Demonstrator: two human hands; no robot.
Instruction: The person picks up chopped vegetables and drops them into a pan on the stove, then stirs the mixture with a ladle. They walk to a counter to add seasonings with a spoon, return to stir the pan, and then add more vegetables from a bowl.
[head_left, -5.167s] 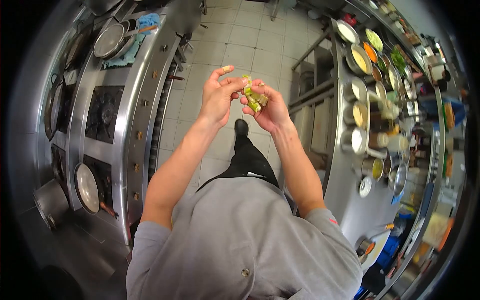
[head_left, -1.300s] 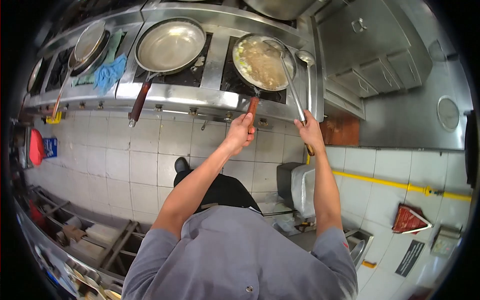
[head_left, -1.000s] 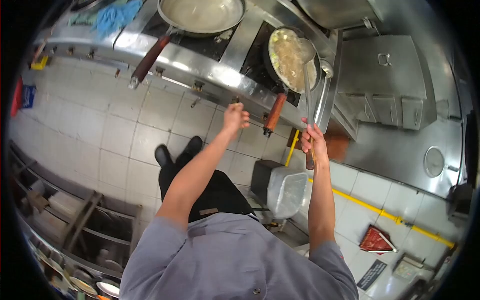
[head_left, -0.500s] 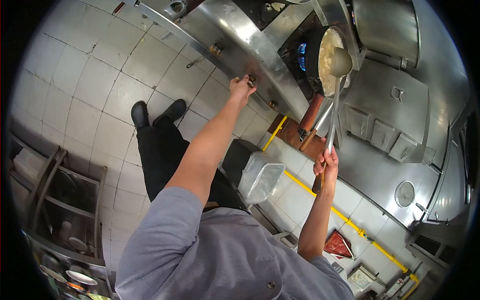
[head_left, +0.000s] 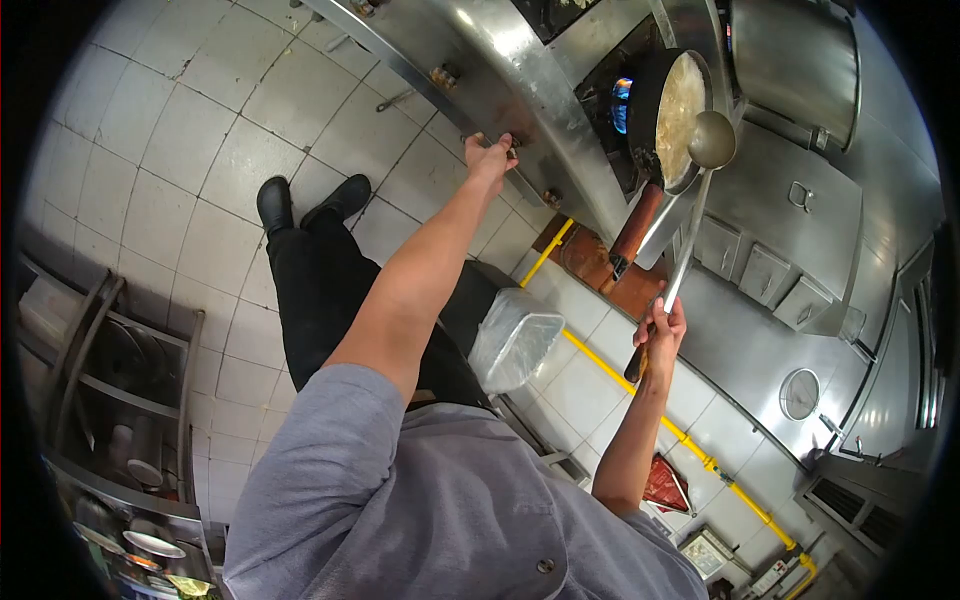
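Observation:
My left hand [head_left: 490, 158] is closed on a control knob on the front panel of the steel stove [head_left: 480, 70]. With my right hand [head_left: 660, 332] I grip the long handle of a metal ladle [head_left: 712, 140]. The ladle's round bowl is at the right rim of a dark pan [head_left: 645, 118]. Pale, foamy liquid or food [head_left: 680, 108] fills the pan; its exact kind is unclear. The pan's reddish-brown handle [head_left: 636, 232] points down toward my right hand. A blue flame [head_left: 621, 105] burns at the pan's left side.
A large steel pot [head_left: 795, 65] and a lidded steel container [head_left: 800, 190] stand right of the pan. A round strainer [head_left: 800, 394] lies on the steel counter. Below are a lined bin [head_left: 515, 345] and a yellow pipe [head_left: 670, 425]. Shelving [head_left: 190, 420] stands at the left.
The ladle bowl has moved right, from over the pan's contents to its rim. The whole view has shifted slightly. My left hand remains at the knob.

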